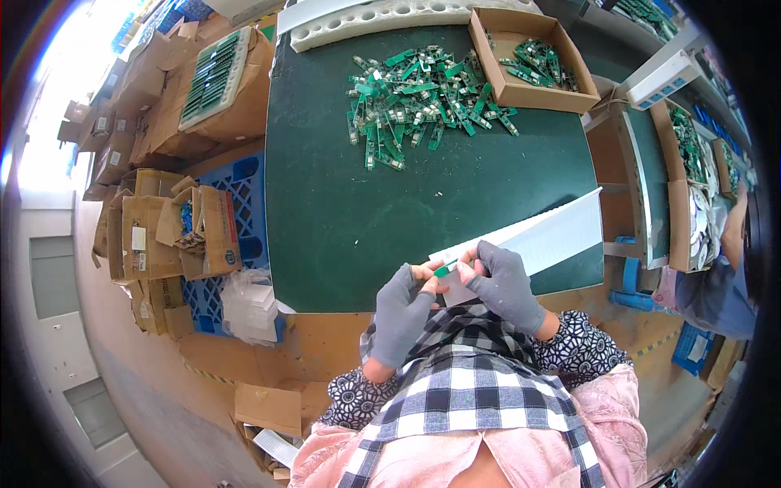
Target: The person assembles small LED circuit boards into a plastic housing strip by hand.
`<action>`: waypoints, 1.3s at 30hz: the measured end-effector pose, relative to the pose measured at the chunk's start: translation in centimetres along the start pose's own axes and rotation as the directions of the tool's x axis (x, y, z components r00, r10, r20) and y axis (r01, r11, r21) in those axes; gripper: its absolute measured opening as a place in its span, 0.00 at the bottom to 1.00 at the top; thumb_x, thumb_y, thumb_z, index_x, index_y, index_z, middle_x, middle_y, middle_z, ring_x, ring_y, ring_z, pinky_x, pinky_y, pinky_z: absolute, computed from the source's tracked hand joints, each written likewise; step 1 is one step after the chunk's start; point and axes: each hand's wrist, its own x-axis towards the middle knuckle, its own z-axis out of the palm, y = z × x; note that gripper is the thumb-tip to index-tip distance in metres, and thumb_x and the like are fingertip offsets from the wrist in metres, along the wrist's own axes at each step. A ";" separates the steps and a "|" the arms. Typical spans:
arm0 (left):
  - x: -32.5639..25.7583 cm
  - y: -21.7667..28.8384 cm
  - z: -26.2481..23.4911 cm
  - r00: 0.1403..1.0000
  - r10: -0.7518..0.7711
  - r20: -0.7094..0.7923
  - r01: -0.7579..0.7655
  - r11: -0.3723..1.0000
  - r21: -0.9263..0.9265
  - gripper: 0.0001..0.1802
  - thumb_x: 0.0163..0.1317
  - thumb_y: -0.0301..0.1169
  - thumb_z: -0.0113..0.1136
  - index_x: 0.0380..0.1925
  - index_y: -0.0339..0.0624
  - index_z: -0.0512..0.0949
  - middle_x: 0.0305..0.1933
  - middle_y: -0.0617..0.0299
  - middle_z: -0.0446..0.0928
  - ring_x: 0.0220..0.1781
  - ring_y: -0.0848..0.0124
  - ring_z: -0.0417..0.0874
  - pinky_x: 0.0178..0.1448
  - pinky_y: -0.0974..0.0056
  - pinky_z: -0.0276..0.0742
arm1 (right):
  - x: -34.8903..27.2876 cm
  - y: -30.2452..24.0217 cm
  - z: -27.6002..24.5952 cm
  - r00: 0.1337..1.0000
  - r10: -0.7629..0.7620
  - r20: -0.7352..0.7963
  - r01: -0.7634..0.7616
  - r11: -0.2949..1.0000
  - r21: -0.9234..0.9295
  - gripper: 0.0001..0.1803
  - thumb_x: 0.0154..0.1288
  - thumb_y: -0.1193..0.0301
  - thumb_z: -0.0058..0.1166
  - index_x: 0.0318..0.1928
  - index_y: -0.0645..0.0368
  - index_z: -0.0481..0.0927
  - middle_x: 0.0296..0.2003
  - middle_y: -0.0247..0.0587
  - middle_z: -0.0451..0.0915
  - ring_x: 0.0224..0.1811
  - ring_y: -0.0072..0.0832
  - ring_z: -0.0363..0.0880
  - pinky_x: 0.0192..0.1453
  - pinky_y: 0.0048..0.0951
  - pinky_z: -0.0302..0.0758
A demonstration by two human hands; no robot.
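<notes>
My left hand [404, 305] and my right hand [502, 283], both in grey fingerless gloves, meet at the near edge of the dark green table [342, 211]. Together their fingertips pinch a small green circuit board strip [444, 269]. Just behind the hands lies a long white ribbed tray [545, 236], slanting toward the right. A loose heap of small green circuit boards [419, 93] is spread at the far side of the table. Beside it an open cardboard box [529, 93] holds more of the green boards.
A white plastic tray with round holes [390, 18] lies along the table's far edge. Cardboard boxes [163, 236] and a blue pallet [244, 203] crowd the floor at left. Another person [720, 285] works at a neighbouring bench [651, 171] on the right.
</notes>
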 end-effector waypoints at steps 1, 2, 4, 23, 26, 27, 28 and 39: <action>0.0 0.0 0.0 1.000 -0.003 0.004 0.003 1.000 0.002 0.06 0.72 0.25 0.52 0.40 0.32 0.74 0.61 0.45 0.77 0.47 0.71 0.87 0.40 0.75 0.81 | 0.0 0.0 0.1 1.000 -0.004 -0.002 0.004 1.000 -0.026 0.08 0.64 0.69 0.61 0.36 0.61 0.80 0.17 0.28 0.69 0.20 0.15 0.65 0.26 0.23 0.64; 0.1 0.0 -0.1 1.000 -0.006 0.008 0.006 1.000 0.004 0.05 0.72 0.25 0.52 0.40 0.32 0.74 0.61 0.45 0.77 0.47 0.71 0.87 0.41 0.75 0.81 | 0.0 0.0 0.1 1.000 -0.004 -0.002 0.004 1.000 -0.026 0.08 0.64 0.69 0.61 0.36 0.61 0.80 0.17 0.28 0.69 0.20 0.15 0.65 0.26 0.23 0.64; 0.4 -0.3 -0.1 1.000 0.006 0.007 -0.006 1.000 -0.004 0.06 0.72 0.25 0.52 0.40 0.32 0.74 0.61 0.45 0.77 0.48 0.71 0.87 0.41 0.75 0.81 | 0.2 -0.1 0.2 0.999 -0.022 -0.024 0.021 0.998 -0.057 0.09 0.64 0.69 0.62 0.38 0.61 0.80 0.17 0.28 0.68 0.20 0.15 0.66 0.26 0.24 0.65; -0.7 -0.2 -0.6 0.998 0.039 0.039 -0.037 0.997 -0.061 0.15 0.74 0.32 0.52 0.50 0.30 0.76 0.58 0.50 0.78 0.53 0.68 0.84 0.46 0.71 0.82 | 8.9 -5.8 -15.4 0.960 -0.124 -0.252 0.194 0.941 0.277 0.16 0.69 0.58 0.58 0.38 0.60 0.81 0.17 0.26 0.73 0.15 0.12 0.68 0.20 0.15 0.63; 0.1 0.1 -0.3 0.997 0.064 0.040 -0.061 0.996 -0.071 0.14 0.74 0.31 0.52 0.50 0.30 0.76 0.58 0.50 0.79 0.53 0.68 0.84 0.46 0.71 0.82 | 11.6 -5.3 -15.2 0.970 -0.064 -0.236 0.087 0.992 0.088 0.19 0.69 0.56 0.59 0.40 0.62 0.81 0.20 0.27 0.74 0.16 0.12 0.69 0.22 0.16 0.66; 0.1 0.0 -0.3 0.998 0.055 0.041 -0.052 0.997 -0.052 0.14 0.74 0.31 0.52 0.51 0.30 0.76 0.58 0.51 0.79 0.53 0.68 0.84 0.46 0.71 0.82 | 12.3 -5.4 -14.0 0.974 -0.039 -0.223 0.035 0.999 -0.023 0.20 0.69 0.55 0.60 0.40 0.63 0.80 0.21 0.27 0.75 0.16 0.12 0.69 0.22 0.16 0.66; 0.1 0.1 -0.3 0.998 0.046 0.050 -0.044 0.999 -0.031 0.15 0.74 0.31 0.52 0.51 0.30 0.76 0.58 0.51 0.78 0.53 0.68 0.84 0.46 0.71 0.82 | 12.5 -4.1 -12.4 0.974 -0.161 -0.159 0.145 0.984 -0.103 0.19 0.67 0.56 0.61 0.41 0.62 0.79 0.22 0.32 0.75 0.18 0.18 0.72 0.25 0.21 0.70; 0.2 -0.4 -0.6 0.995 0.034 0.091 -0.031 0.999 -0.036 0.14 0.75 0.30 0.51 0.52 0.31 0.76 0.59 0.52 0.78 0.55 0.68 0.84 0.46 0.72 0.82 | 16.0 -3.6 1.5 0.863 -0.446 0.237 0.469 0.533 -0.705 0.21 0.63 0.54 0.62 0.43 0.59 0.76 0.25 0.48 0.81 0.29 0.45 0.83 0.32 0.43 0.78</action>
